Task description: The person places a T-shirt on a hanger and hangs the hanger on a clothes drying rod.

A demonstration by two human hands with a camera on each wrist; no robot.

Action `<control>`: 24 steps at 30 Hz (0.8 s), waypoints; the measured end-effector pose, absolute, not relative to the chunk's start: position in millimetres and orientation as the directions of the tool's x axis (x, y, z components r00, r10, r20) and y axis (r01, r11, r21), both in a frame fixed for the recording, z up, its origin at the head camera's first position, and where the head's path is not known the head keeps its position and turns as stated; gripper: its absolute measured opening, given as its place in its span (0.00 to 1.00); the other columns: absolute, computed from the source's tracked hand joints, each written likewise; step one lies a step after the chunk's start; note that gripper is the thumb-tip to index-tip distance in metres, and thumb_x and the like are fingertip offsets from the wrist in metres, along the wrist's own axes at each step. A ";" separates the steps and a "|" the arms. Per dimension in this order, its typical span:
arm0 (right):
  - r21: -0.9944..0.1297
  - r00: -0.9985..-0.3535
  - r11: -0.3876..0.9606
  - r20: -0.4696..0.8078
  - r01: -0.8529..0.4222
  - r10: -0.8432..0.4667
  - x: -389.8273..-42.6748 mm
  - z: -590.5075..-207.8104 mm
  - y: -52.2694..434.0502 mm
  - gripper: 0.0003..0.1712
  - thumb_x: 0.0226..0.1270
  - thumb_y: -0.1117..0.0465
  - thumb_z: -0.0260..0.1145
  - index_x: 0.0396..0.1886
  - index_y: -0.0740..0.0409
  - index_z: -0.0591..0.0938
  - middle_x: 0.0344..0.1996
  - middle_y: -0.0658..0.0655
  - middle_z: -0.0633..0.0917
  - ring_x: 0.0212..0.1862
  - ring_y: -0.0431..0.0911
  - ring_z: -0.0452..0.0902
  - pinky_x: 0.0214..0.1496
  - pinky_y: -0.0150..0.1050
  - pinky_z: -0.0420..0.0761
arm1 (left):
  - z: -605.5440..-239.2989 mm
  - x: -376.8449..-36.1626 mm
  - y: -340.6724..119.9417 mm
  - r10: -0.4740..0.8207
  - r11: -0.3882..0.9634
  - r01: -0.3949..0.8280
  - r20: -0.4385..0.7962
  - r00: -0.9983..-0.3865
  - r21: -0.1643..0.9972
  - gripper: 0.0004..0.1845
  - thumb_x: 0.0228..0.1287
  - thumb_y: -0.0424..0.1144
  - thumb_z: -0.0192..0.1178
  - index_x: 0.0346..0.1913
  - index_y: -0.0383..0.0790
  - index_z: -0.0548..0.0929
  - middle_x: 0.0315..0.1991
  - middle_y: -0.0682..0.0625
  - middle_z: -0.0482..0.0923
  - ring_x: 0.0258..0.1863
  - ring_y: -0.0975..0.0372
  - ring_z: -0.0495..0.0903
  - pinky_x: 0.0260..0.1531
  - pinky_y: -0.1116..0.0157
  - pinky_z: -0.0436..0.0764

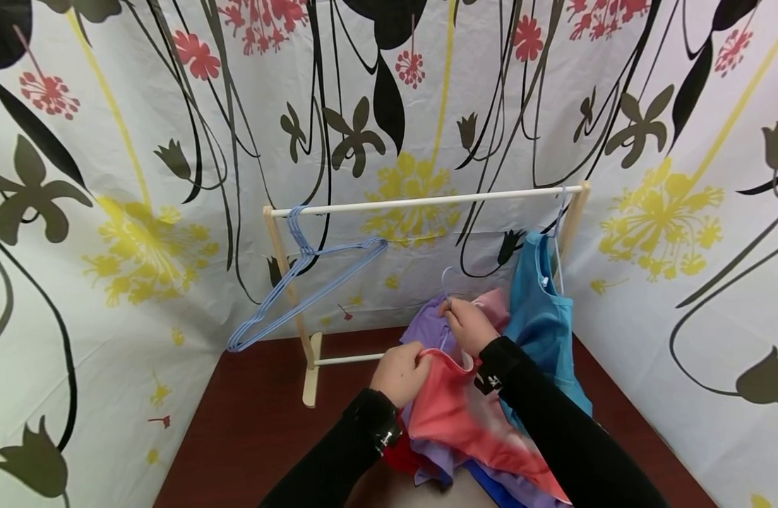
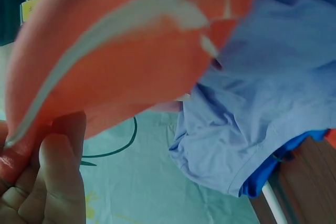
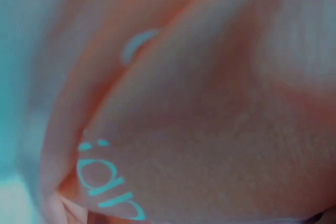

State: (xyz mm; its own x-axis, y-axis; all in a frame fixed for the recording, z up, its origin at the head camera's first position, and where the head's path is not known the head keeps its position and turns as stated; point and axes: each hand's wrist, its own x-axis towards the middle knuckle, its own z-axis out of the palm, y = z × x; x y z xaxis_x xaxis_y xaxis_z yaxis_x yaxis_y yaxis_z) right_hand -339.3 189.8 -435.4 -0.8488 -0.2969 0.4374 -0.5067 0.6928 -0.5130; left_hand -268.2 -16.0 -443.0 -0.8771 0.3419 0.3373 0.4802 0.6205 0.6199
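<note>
A coral-red shirt is spread in front of me in the head view. My left hand pinches its edge; the left wrist view shows thumb and fingers gripping the coral cloth. My right hand holds a light blue hanger just below its hook, at the shirt's neck. Purple cloth lies behind both hands and also hangs in the left wrist view. Coral cloth with pale lettering fills most of the right wrist view and hides nearly all of that hand.
A small rack stands behind, with a white top rail. Several blue hangers hang at its left end, a blue sleeveless garment at its right. Red cloth and more garments lie under the coral shirt. A patterned curtain encloses the table.
</note>
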 end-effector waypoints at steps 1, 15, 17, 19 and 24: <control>-0.507 -0.844 0.691 0.441 -0.515 -0.305 -338.4 -435.9 187.9 0.09 0.78 0.69 0.53 0.41 0.61 0.80 0.41 0.58 0.83 0.41 0.50 0.77 0.48 0.50 0.77 | -443.3 -269.4 -14.0 0.338 0.620 0.476 0.335 -0.880 0.624 0.16 0.72 0.41 0.58 0.23 0.48 0.71 0.16 0.57 0.64 0.17 0.66 0.66 0.19 0.68 0.66; -0.431 -0.778 0.676 0.517 -0.598 -0.358 -339.1 -446.3 176.4 0.08 0.74 0.71 0.57 0.38 0.58 0.81 0.37 0.56 0.82 0.42 0.51 0.77 0.47 0.49 0.77 | -461.6 -267.7 -8.0 0.317 0.546 0.306 0.146 -0.937 0.780 0.20 0.68 0.43 0.64 0.57 0.40 0.73 0.28 0.56 0.78 0.26 0.66 0.76 0.30 0.63 0.77; -0.429 -0.771 0.672 0.530 -0.604 -0.354 -339.8 -446.6 177.8 0.07 0.74 0.71 0.57 0.38 0.60 0.81 0.38 0.57 0.83 0.42 0.51 0.77 0.48 0.50 0.76 | -464.2 -264.3 -11.7 0.319 0.557 0.281 0.111 -0.941 0.781 0.20 0.69 0.46 0.64 0.56 0.40 0.74 0.30 0.57 0.79 0.28 0.66 0.77 0.31 0.63 0.77; -0.438 -0.771 0.670 0.541 -0.599 -0.336 -339.9 -446.7 179.5 0.07 0.75 0.71 0.56 0.40 0.60 0.81 0.39 0.58 0.82 0.43 0.52 0.77 0.48 0.50 0.76 | -466.8 -260.2 -16.1 0.338 0.589 0.305 0.115 -0.934 0.749 0.16 0.70 0.48 0.63 0.51 0.41 0.77 0.28 0.56 0.78 0.26 0.66 0.76 0.29 0.63 0.76; -0.482 -0.792 0.669 0.545 -0.566 -0.277 -337.7 -446.2 180.9 0.08 0.76 0.71 0.55 0.42 0.61 0.81 0.41 0.59 0.82 0.45 0.54 0.77 0.51 0.52 0.75 | -472.6 -249.8 -20.9 0.404 0.663 0.391 0.135 -0.905 0.638 0.07 0.72 0.45 0.61 0.37 0.46 0.80 0.23 0.57 0.73 0.21 0.65 0.71 0.24 0.64 0.72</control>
State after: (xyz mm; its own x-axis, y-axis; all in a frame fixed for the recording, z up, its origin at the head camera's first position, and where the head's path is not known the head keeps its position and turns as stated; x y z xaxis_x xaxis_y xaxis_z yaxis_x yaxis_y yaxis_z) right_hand -337.7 180.9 -446.2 -0.7917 -0.2766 0.5447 -0.5655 0.6691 -0.4822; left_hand -249.8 -20.9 -472.6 -0.9049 0.4037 0.1345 0.3908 0.6635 0.6380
